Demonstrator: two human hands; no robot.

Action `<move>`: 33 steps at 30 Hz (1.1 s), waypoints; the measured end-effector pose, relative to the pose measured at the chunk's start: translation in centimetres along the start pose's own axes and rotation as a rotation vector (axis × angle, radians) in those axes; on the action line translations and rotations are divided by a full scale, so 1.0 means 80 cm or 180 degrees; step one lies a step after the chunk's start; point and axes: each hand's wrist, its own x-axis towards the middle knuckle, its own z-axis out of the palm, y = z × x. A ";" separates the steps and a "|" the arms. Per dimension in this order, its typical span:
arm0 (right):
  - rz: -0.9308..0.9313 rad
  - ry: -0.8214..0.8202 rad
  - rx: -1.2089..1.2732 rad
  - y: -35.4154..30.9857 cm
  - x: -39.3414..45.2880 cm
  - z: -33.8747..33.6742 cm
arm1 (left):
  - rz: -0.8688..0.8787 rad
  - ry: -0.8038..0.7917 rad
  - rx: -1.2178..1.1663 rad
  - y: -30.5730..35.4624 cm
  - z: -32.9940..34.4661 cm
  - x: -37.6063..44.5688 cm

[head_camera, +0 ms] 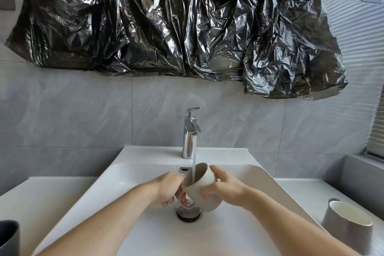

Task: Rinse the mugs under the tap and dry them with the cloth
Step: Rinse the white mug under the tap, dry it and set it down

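Holding beige mug (pixel 202 188) tilted over sink (pixel 145 174), mouth turned up toward tap (pixel 190 133). Water (pixel 193 169) running straight into mug. My left hand (pixel 167 190) curling fingers round handle. My right hand (pixel 223 187) gripping mug's body, thumb near rim. Drain plug (pixel 188 213) sitting just below. Grey mug (pixel 349 224) standing on desk (pixel 299 191) at right, well apart. Dark mug (pixel 9 237) showing at left edge.
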 end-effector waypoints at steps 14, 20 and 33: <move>-0.0019 -0.0141 0.0274 -0.003 0.003 0.015 | 0.0394 0.1161 0.0186 0.004 -0.014 -0.006; -0.0323 -0.0071 0.0382 0.000 0.019 0.028 | 0.0407 0.1696 0.0308 0.007 -0.021 -0.009; -0.0683 0.0215 0.0427 -0.004 0.041 0.048 | 0.0750 0.2616 0.0943 0.013 -0.028 -0.016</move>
